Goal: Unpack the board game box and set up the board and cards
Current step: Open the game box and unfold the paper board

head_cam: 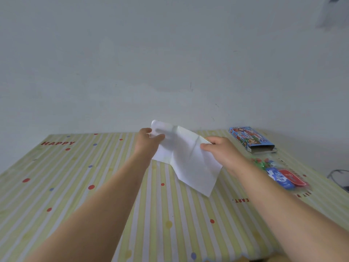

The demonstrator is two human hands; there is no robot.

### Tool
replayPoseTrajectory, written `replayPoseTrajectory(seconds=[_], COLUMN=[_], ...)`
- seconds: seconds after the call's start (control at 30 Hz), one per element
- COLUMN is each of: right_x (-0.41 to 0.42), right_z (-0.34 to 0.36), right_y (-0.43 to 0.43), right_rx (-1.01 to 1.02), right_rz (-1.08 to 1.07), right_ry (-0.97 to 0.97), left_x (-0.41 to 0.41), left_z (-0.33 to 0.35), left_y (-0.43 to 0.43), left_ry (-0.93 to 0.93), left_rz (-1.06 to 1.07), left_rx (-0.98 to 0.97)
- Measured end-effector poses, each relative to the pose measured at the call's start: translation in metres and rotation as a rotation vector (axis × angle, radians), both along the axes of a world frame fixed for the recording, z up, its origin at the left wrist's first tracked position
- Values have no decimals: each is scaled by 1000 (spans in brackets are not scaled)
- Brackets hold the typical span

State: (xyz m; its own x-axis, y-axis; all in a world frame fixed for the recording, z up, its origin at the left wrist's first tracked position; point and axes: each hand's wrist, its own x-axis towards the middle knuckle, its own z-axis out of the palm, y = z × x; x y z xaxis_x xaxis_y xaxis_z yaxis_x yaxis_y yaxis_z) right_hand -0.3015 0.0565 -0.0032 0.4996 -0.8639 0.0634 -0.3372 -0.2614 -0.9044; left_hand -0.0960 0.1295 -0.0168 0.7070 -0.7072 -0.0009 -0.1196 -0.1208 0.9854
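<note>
Two bare forearms [105,195] reach low over the striped tablecloth [75,186] and meet at the task's thing: a white, creased paper board [188,163], part-unfolded, held just above the table towards its far edge. Left hand [149,140] pinches the far upper corner between thumb and fingers; right hand [221,150] grips the right edge, fingers curled round it. Hands set apart, likely to open the folds before laying it flat. Lower flap hangs free; touching the cloth or not, cannot tell. To the right, well apart: game box [251,138] lying flat, open end towards the person. Nearer, a blue card pack [277,177] and red card pack [291,179] side by side, a bag of small coloured pieces [261,161] just behind them, presumably parked aside to leave the centre for the board. Cards not yet laid out
</note>
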Motion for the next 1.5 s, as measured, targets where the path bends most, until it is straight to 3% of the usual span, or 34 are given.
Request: replayPoseTrajectory(seconds=[0.17,0.43,0.57,0.67,0.83,1.03,1.17,1.33,1.43,1.5], right_x=[5,17,19,20,25,16,16,19,27,33], right_z=[9,7,2,2,-2,-22,-41,-54,-58,-61], right_y=[9,14,17,18,6,-23,-26,-20,-16,-11], right_rx=[-19,-98,-8,52,112,-168,-320,-669,-623,-579], right_rz=[151,118,114,98,-134,-309,-278,-177,8,79], right_ry=[44,94,20,23,-156,116,330,741,734,721], left_x=[-11,-27,-25,-20,0,20,34,32,23,12], left_z=[8,12,8,8,5,-9,-29,-46,-51,-51], left_y=[-4,-4,1,5,5,17,15,16,15,11], left_ry=[101,246,343,316,61,-9,-224,-675,-967,-1014], left_rz=[-119,-287,-282,-249,-76,17,26,28,-12,-64], left_rx=[-51,6,-60,-98,-35,84,244,584,617,591])
